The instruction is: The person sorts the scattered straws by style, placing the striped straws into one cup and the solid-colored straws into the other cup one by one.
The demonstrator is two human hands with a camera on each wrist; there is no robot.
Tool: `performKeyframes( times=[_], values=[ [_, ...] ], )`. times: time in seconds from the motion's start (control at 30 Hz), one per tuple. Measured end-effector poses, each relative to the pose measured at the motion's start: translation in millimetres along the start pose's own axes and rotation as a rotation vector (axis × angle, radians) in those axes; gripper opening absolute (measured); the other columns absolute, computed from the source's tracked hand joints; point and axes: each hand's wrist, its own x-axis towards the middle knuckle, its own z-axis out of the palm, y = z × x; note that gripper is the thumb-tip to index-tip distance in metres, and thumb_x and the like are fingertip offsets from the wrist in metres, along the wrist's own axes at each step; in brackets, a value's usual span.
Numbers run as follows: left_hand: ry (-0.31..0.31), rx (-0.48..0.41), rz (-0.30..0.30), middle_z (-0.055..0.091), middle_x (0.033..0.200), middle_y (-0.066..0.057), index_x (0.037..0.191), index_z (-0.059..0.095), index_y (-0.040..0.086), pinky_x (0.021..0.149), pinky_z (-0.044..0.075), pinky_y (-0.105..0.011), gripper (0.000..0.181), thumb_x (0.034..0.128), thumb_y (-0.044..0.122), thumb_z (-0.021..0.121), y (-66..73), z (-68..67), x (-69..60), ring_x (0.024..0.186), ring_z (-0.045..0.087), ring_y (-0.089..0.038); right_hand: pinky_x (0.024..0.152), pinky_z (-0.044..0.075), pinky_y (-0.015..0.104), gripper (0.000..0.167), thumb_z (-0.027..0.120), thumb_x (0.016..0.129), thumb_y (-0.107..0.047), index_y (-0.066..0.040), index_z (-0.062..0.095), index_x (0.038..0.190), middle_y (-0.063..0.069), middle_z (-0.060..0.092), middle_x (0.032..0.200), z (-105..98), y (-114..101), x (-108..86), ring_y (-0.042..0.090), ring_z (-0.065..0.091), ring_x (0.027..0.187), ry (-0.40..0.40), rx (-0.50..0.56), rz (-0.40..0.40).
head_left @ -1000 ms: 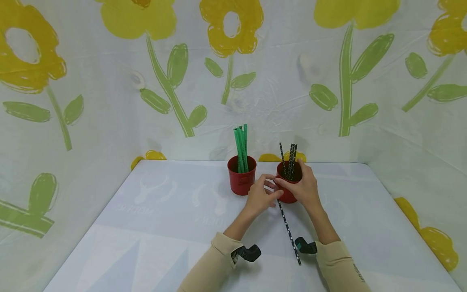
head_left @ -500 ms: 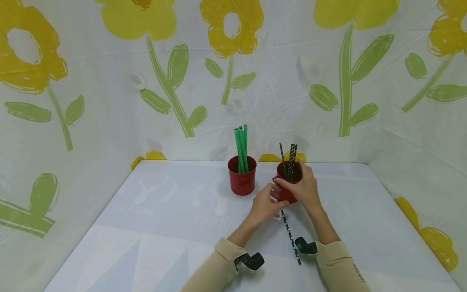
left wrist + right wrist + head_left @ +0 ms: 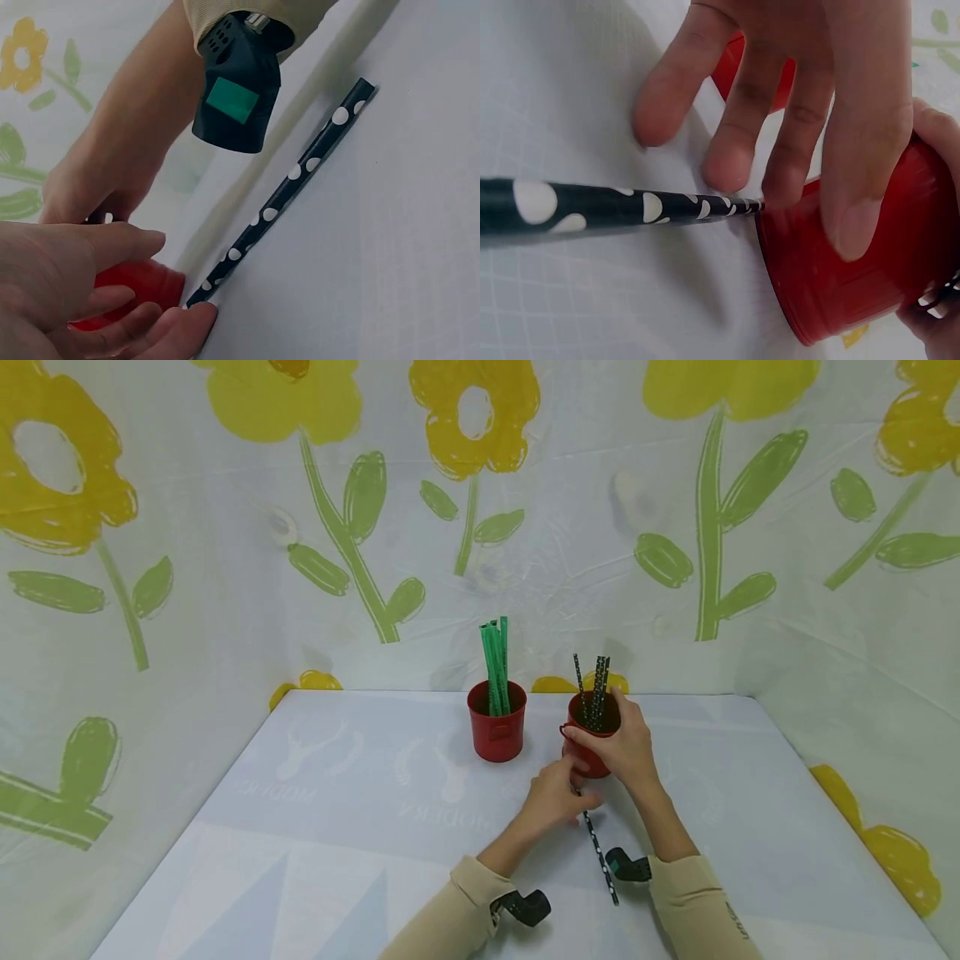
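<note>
A black straw with white dots (image 3: 599, 858) lies on the table, its far end by the foot of a small red bucket (image 3: 596, 766). My left hand (image 3: 555, 797) hovers over that end, thumb and fingers spread apart; in the left wrist view the fingertips are beside the straw (image 3: 289, 184), and I cannot tell whether they touch it. With my right hand (image 3: 632, 747) I grip the bucket, thumb at its near rim and fingers round the right side. Several black dotted straws (image 3: 598, 689) stand in this bucket. The right wrist view shows left fingers before the bucket (image 3: 900, 247).
To the left stands a second red bucket (image 3: 498, 739) holding several green straws (image 3: 495, 664). A flower-printed sheet (image 3: 570, 527) hangs behind the white table (image 3: 315, 827). Each wrist wears a black camera (image 3: 525, 907).
My left hand has drawn back from the bucket's rim, down and slightly right, to the straw's far end. The right hand, bucket and loose straw have stayed where they were.
</note>
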Motion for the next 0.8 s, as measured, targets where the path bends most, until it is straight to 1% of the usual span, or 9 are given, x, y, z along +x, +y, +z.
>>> performKeyframes(
  times=[0.1,0.23,0.33,0.57,0.67,0.8],
  values=[
    [-0.008,0.051,-0.009,0.063,0.091,-0.008,0.119,0.059,0.007,0.051,0.047,-0.02,0.044,0.083,0.024,0.079,1.9,2.3,-1.0,0.054,0.053,-0.01,0.095,0.051,0.059,0.103,0.085,0.071,-0.047,-0.008,0.032,0.152,0.021,0.049,0.136,-0.2,-0.4,-0.3,0.038,0.052,0.121,-0.002,-0.006,0.011],
    [-0.008,0.161,-0.006,0.06,0.083,-0.001,0.117,0.059,0.009,0.062,0.042,-0.02,0.046,0.0819,0.029,0.08,4.7,5.8,-1.2,0.061,0.052,-0.007,0.095,0.051,0.059,0.104,0.085,0.071,-0.047,-0.007,0.032,0.152,0.022,0.049,0.136,-0.2,-0.5,-0.3,0.038,0.052,0.121,-0.001,-0.004,0.013],
    [-0.003,0.243,0.007,0.058,0.082,0.003,0.117,0.06,0.01,0.067,0.037,-0.021,0.046,0.0813,0.031,0.08,6.5,7.6,-1.8,0.07,0.048,-0.005,0.096,0.051,0.059,0.104,0.085,0.071,-0.047,-0.007,0.032,0.151,0.021,0.049,0.136,-0.2,-0.4,-0.1,0.037,0.052,0.122,-0.002,0.004,0.015],
    [0.012,0.35,0.02,0.053,0.082,0.003,0.116,0.061,0.01,0.064,0.036,-0.021,0.048,0.0786,0.03,0.083,7.7,8.9,-3.8,0.075,0.045,-0.007,0.096,0.051,0.059,0.103,0.085,0.071,-0.047,-0.007,0.033,0.151,0.021,0.048,0.139,0.1,0.0,0.7,0.038,0.051,0.123,0.0,0.01,0.009],
    [0.016,0.389,0.007,0.054,0.084,0.002,0.117,0.061,0.011,0.063,0.038,-0.021,0.048,0.0782,0.029,0.083,7.6,9.6,-3.9,0.076,0.045,-0.008,0.096,0.051,0.059,0.103,0.085,0.071,-0.048,-0.007,0.033,0.151,0.022,0.048,0.139,0.1,-0.2,0.8,0.038,0.051,0.124,0.002,0.003,0.009],
    [0.015,0.431,-0.028,0.056,0.089,0.001,0.118,0.061,0.014,0.06,0.04,-0.021,0.049,0.0771,0.029,0.084,7.8,11.2,-4.8,0.075,0.047,-0.009,0.096,0.051,0.059,0.102,0.085,0.072,-0.047,-0.007,0.034,0.151,0.022,0.048,0.139,0.3,-0.1,0.6,0.039,0.051,0.124,0.0,0.001,0.008]
  ],
)
